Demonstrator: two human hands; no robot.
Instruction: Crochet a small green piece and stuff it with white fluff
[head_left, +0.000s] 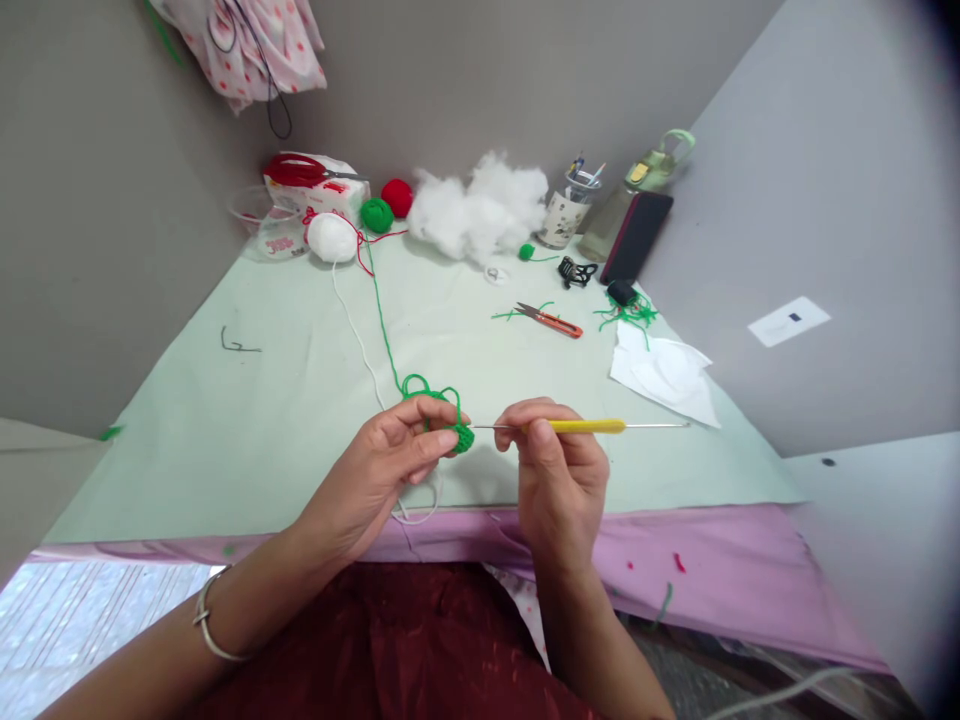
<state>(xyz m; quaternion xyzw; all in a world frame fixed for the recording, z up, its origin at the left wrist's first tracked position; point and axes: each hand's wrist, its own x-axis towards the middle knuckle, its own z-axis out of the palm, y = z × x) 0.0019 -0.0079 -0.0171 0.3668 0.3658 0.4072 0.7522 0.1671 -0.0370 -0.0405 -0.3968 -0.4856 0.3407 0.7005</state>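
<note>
My left hand (382, 465) pinches a small green crochet piece (460, 437) between thumb and fingers. Green yarn (384, 330) loops over that hand and runs back across the table to a green yarn ball (376, 214). My right hand (559, 470) is closed on a crochet hook with a yellow handle (589, 426). Its metal tip points left and reaches the green piece. Both hands hover just above the near edge of the pale green table cover (262, 420).
At the back lie a white yarn ball (332, 237), a red yarn ball (397, 197), white stuffing (480, 208), a pen cup (564, 212) and red-handled scissors (300, 171). Small orange snips (553, 319), green yarn scraps (628, 314) and white paper (664, 372) lie right of centre.
</note>
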